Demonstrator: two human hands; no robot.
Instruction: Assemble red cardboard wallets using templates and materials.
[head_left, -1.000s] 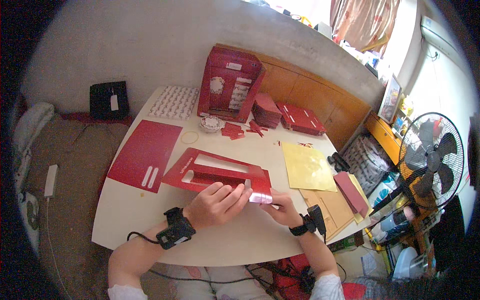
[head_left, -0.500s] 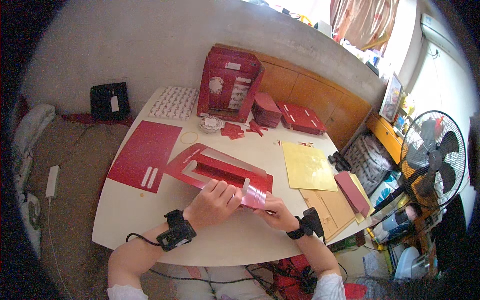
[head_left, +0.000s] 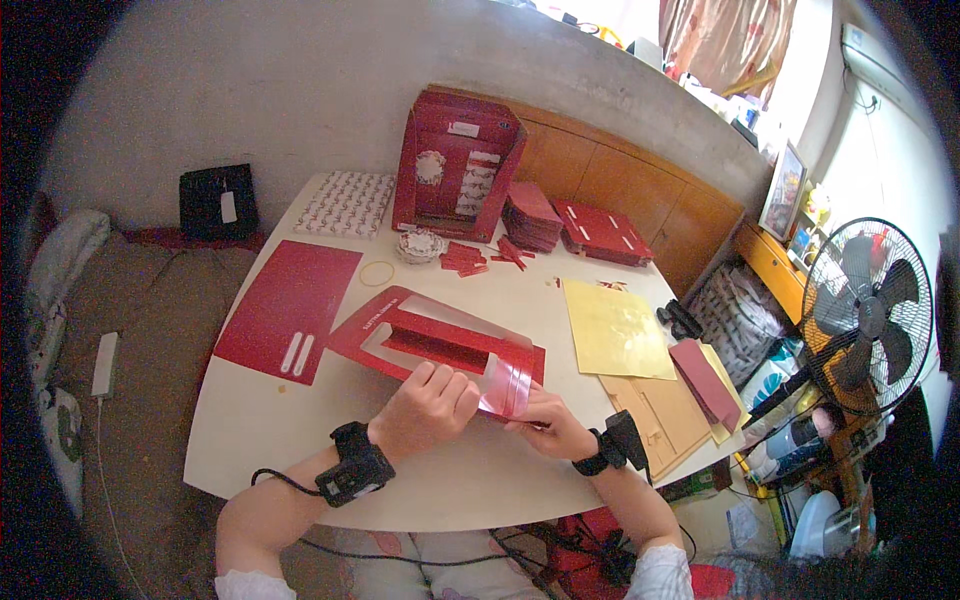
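Observation:
A red folded paper piece [head_left: 430,328] with long cut-out slots lies at an angle across the middle of the table. At its right end a clear plastic film [head_left: 507,388] bends in a shiny curve over the edge. My left hand [head_left: 425,408] is closed on the near edge of the red piece, beside the film. My right hand [head_left: 548,420] is closed at the near right corner, its thumb and fingers pinching the piece where the film bends. What lies under the fingertips is hidden.
A flat red sheet [head_left: 290,305] with two white strips lies left. Behind stand a red box [head_left: 458,165], a roll of white labels [head_left: 420,246], a stack of red pieces [head_left: 532,218] and a red pile [head_left: 605,235]. Yellow sheets [head_left: 619,330] lie right, by a fan [head_left: 866,318].
Both hands keep nearly the same place and hold. The plastic film at the right end curves a little differently, and more of it shows between the hands.

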